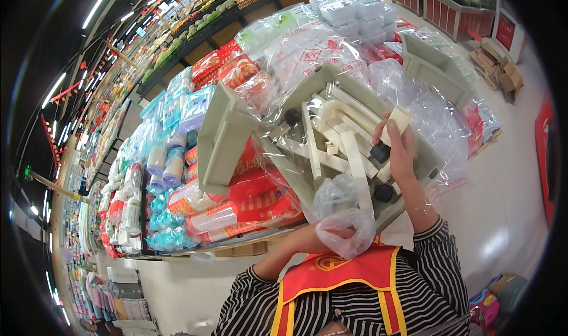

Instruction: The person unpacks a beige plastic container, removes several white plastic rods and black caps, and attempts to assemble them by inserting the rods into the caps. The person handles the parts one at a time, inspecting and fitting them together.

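— Stacking up on the left: what sort of packages?

— Clear-wrapped packs of red bowls [236, 203] lie near, blue and white cup sleeves [165, 158] further left, clear lidded tubs [355, 10] far behind. A red panel sign [504, 31] stands far right.

— And the hands?

— The right hand [399, 152] has its fingers closed round a small cream block [400, 120], held against a pale green plastic rack [343, 141] in clear wrap at centre. The left hand [316, 236] grips bunched clear plastic wrap [343, 223] at the rack's near edge, fingers mostly hidden.
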`<state>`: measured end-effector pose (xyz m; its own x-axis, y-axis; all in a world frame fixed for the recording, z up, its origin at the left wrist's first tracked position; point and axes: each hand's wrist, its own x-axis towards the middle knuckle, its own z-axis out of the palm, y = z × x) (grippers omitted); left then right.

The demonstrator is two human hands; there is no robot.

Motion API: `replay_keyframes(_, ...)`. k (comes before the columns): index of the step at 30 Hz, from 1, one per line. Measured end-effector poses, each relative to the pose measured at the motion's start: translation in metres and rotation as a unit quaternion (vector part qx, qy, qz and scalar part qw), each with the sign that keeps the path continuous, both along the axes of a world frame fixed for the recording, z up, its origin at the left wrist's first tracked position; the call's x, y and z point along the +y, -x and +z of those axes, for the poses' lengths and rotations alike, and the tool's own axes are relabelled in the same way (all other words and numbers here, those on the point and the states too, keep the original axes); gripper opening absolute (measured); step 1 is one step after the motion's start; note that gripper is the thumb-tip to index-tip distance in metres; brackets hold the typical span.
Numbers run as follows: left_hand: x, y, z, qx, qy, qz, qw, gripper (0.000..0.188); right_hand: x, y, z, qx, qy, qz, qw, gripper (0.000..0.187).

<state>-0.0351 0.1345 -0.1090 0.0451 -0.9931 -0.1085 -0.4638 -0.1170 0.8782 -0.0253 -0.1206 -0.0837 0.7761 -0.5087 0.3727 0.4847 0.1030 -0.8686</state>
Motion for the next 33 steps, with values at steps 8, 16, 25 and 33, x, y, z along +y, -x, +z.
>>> replay_keyframes(8, -0.005, 0.003, 0.033, -0.017, 0.092, 0.149, 0.984, 0.038, 0.006, 0.000, -0.007, 0.035, 0.093, 0.083, 0.992, 0.023)
replay_keyframes(16, -0.030, -0.054, 0.025, -0.197, 0.226, 0.349, 0.888, 0.043, 0.015, 0.002, -0.007, 0.100, 0.133, 0.104, 0.980, 0.024)
replay_keyframes(25, -0.059, -0.113, -0.021, -0.341, -0.015, 0.474, 0.811, 0.042, 0.011, 0.005, -0.009, 0.083, 0.161, 0.286, 0.941, 0.028)
replay_keyframes(33, -0.056, -0.143, -0.055, -0.232, -0.029, 0.527, 0.817, 0.050, 0.017, 0.006, -0.010, 0.102, 0.138, 0.327, 0.929, 0.026)
